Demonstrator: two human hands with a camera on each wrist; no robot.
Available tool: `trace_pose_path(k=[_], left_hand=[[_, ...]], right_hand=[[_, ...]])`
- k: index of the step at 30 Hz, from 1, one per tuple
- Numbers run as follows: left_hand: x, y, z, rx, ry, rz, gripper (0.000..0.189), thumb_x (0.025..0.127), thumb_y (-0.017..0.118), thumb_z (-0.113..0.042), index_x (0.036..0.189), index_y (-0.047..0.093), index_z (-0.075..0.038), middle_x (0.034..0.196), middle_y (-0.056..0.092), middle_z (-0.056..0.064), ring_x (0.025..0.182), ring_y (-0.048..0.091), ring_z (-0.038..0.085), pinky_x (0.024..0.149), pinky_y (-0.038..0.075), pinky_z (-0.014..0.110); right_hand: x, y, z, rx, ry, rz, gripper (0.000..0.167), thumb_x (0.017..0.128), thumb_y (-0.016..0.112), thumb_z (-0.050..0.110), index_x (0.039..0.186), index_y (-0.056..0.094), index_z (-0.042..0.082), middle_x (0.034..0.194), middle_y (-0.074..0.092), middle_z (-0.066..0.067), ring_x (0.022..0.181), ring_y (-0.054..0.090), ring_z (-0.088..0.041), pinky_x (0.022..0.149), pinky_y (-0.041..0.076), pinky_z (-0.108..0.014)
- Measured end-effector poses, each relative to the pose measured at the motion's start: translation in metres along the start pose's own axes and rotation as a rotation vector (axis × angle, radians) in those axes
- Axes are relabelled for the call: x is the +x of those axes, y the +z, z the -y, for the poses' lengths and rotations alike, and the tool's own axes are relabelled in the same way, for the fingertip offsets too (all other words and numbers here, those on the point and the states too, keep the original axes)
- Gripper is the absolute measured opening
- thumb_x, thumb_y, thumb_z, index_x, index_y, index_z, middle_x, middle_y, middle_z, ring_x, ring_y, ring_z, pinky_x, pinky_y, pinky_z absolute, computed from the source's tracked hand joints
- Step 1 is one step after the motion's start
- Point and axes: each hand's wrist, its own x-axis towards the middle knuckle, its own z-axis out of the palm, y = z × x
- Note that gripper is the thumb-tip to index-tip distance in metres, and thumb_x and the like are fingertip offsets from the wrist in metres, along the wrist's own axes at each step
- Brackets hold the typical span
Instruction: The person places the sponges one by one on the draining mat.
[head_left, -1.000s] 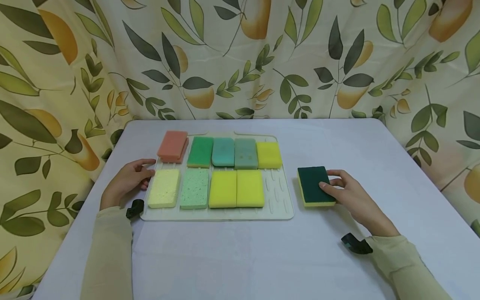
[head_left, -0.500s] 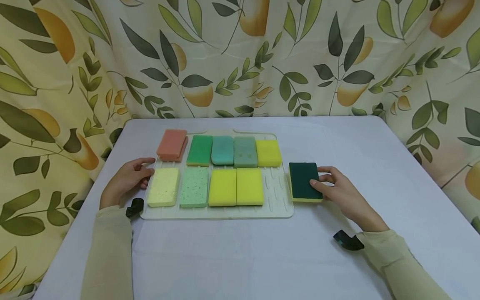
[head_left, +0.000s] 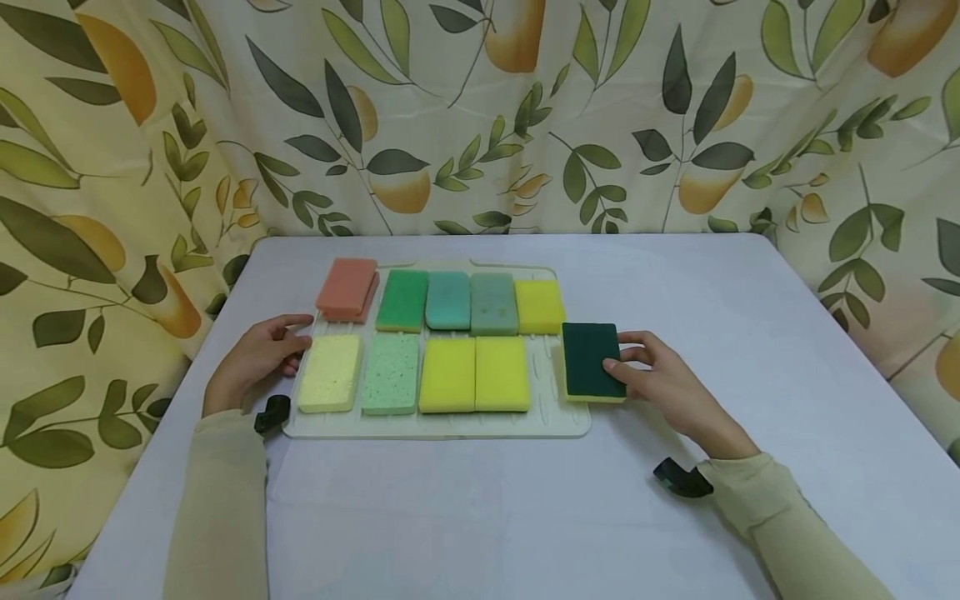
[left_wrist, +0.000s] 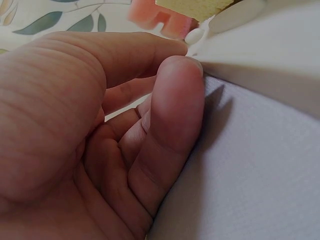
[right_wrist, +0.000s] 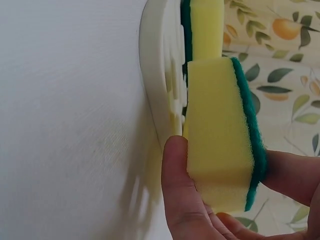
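Observation:
In the head view my right hand (head_left: 667, 387) pinches a scouring sponge (head_left: 592, 358) above the right end of the white tray (head_left: 450, 427). Its thumb lies on the dark green scouring face, with a finger beneath the yellow foam, as the right wrist view shows. My left hand (head_left: 255, 358) holds the tray's left rim between thumb and fingertips. Along the tray's front lie a pale yellow sponge (head_left: 328, 373), a speckled mint sponge (head_left: 390, 373) and two bright yellow sponges (head_left: 502, 373). Behind them are green (head_left: 401, 300), teal (head_left: 447, 300), grey-green (head_left: 493, 302) and yellow (head_left: 540, 306) sponges.
At the tray's back left corner, salmon sponges (head_left: 347, 287) form a stack. A white cloth covers the table (head_left: 480, 508). Behind and beside the table hangs a leaf-and-fruit patterned curtain (head_left: 465, 108). Each wrist bears a black camera mount (head_left: 682, 478).
My right hand has carried the scouring sponge leftward, from beside the tray to above its right end. My left hand stays at the tray's rim.

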Motion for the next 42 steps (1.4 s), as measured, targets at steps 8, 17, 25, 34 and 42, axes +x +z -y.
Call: trace_pose_path(k=[8,17,25,34,42], left_hand=[[0.0,0.001,-0.002,-0.011,0.008,0.004,0.059,0.11,0.061,-0.02,0.163,0.041,-0.002,0.099,0.054,0.011,0.073,0.056,0.013,0.066,0.055,0.024],[0.0,0.0,-0.002,-0.011,0.018,0.009,0.058,0.11,0.061,-0.018,0.163,0.042,-0.001,0.098,0.054,0.011,0.074,0.056,0.012,0.066,0.055,0.024],[-0.001,0.0,-0.002,-0.004,0.013,0.005,0.058,0.111,0.061,-0.018,0.163,0.041,-0.002,0.099,0.054,0.011,0.073,0.056,0.013,0.066,0.055,0.024],[-0.002,-0.001,-0.004,0.013,0.012,0.001,0.059,0.111,0.061,-0.02,0.164,0.041,-0.002,0.098,0.054,0.011,0.073,0.056,0.013,0.066,0.055,0.024],[-0.003,0.0,-0.006,0.02,-0.01,0.001,0.06,0.111,0.061,-0.021,0.164,0.04,-0.003,0.099,0.054,0.011,0.074,0.056,0.014,0.067,0.055,0.024]], right_hand=[[0.003,0.009,0.004,0.008,-0.004,0.016,0.07,0.11,0.063,0.03,0.162,0.029,-0.004,0.143,0.05,-0.029,0.115,0.062,-0.036,0.092,0.058,-0.038],[0.006,0.019,0.01,0.033,-0.038,0.037,0.067,0.109,0.065,0.026,0.159,0.033,-0.005,0.134,0.053,-0.027,0.102,0.065,-0.027,0.085,0.057,-0.031],[0.009,0.028,0.011,0.028,-0.078,0.066,0.067,0.109,0.066,0.029,0.157,0.036,-0.005,0.132,0.053,-0.026,0.101,0.066,-0.027,0.09,0.058,-0.039],[0.011,0.034,0.013,0.008,-0.069,0.053,0.066,0.108,0.067,0.032,0.156,0.039,-0.004,0.13,0.055,-0.025,0.096,0.066,-0.027,0.089,0.057,-0.038],[0.009,0.039,0.013,-0.056,-0.091,-0.003,0.06,0.108,0.066,0.035,0.147,0.048,-0.005,0.131,0.06,-0.023,0.098,0.065,-0.026,0.084,0.057,-0.037]])
